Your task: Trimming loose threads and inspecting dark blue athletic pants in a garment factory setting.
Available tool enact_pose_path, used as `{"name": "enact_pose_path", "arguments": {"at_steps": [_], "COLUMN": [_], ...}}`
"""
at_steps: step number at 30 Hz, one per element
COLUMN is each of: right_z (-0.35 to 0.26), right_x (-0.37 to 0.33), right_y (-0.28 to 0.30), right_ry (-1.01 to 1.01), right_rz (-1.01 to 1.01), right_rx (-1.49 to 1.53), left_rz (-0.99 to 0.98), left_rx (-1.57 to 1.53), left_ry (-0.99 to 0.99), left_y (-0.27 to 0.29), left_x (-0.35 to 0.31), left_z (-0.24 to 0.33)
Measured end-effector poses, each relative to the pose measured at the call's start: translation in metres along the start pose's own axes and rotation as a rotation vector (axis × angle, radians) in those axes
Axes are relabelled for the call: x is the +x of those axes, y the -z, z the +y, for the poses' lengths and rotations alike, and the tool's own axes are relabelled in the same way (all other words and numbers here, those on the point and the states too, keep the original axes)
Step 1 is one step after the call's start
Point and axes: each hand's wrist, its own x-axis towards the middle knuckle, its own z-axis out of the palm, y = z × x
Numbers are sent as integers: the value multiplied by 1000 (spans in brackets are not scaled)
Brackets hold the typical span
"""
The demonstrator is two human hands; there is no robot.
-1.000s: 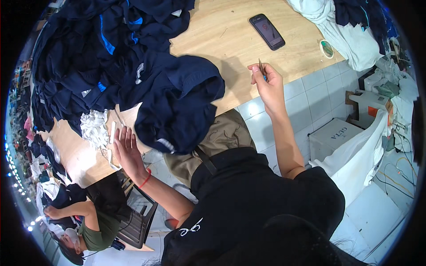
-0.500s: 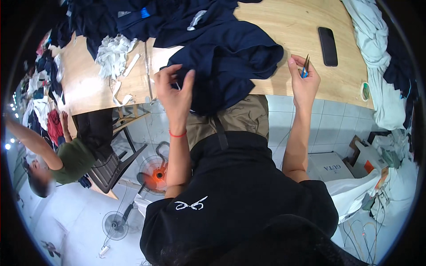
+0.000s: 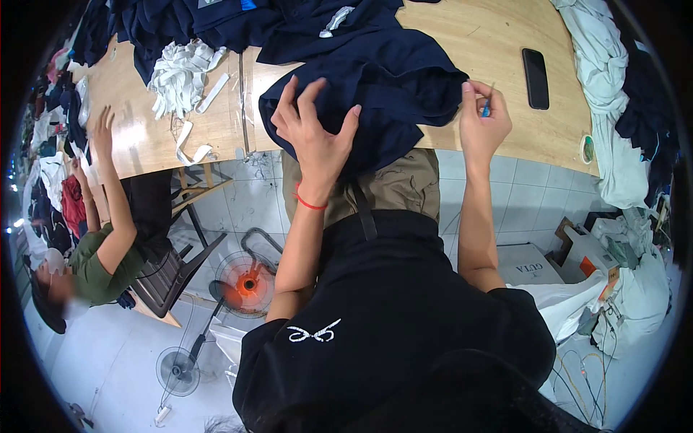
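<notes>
A dark navy garment (image 3: pixel 393 79) lies bunched on the near edge of the wooden table, partly hanging over my lap. My left hand (image 3: pixel 314 141) is over its left part, fingers spread and curved, holding nothing; whether the fingertips touch the cloth is hard to tell. At the garment's right end is my right hand (image 3: pixel 485 126), with thumb and forefinger close together at the cloth's edge. Small blue thread snips (image 3: pixel 486 110) are tucked inside that hand, mostly hidden by the fingers.
A black phone (image 3: pixel 535 78) lies on the table (image 3: pixel 498 29) at the right. White fabric strips (image 3: pixel 184 76) are heaped at the left, and more navy clothes (image 3: pixel 195 32) at the back. White cloth (image 3: pixel 595 50) drapes the right edge. A co-worker (image 3: pixel 101 252) is at the far left.
My left hand has moved right over the garment with its fingers spreading. My right hand has shifted slightly left to the cloth's edge, turning the snips inward. The co-worker's arms have moved toward the table.
</notes>
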Motion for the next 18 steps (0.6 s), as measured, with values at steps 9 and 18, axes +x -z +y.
{"name": "enact_pose_path", "arguments": {"at_steps": [9,18], "right_z": [3,6], "right_x": [-19,-25], "right_y": [-56,-49], "right_ry": [252,59], "right_rz": [-419,-490], "right_rx": [-56,67], "left_rz": [-207,-238], "left_rx": [101,-59], "left_ry": [-93,-167], "left_y": [-55,-49], "left_x": [11,17], "left_z": [-9,-30]}}
